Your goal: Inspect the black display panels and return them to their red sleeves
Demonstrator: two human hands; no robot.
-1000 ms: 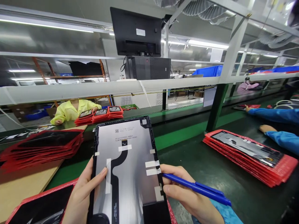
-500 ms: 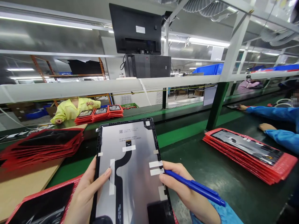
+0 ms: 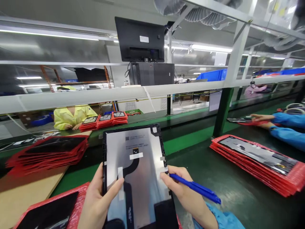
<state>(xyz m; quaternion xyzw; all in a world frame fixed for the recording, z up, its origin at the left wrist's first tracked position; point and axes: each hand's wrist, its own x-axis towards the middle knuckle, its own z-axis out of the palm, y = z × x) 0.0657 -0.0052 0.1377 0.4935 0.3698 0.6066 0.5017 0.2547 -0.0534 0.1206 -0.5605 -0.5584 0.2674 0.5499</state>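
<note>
A tablet screen panel (image 3: 147, 187) with a silvery back, black frame and dark ribbon cable is held up, tilted towards me. My left hand (image 3: 102, 194) grips its left edge, the thumb lying on the back near a white tape strip (image 3: 121, 183). At the right edge, my right hand (image 3: 183, 184) has its thumb and fingers over the white tape strips there, hiding most of them. A blue pen (image 3: 195, 187) is in that same hand, pointing down to the right; its tip end is hidden by the fingers.
Red bubble-wrap sleeves with panels are stacked at right (image 3: 257, 162) and left (image 3: 52, 152); another red sleeve (image 3: 47, 210) lies at lower left. A green post (image 3: 222, 111) and white rail (image 3: 95, 95) stand ahead. Co-workers' blue sleeves (image 3: 288, 127) and yellow jacket (image 3: 72, 116) show beyond.
The panel and my hands sit slightly lower in view. My right thumb has moved up onto the tape strips. At right, the co-worker's hands are now on a flat red-and-dark item.
</note>
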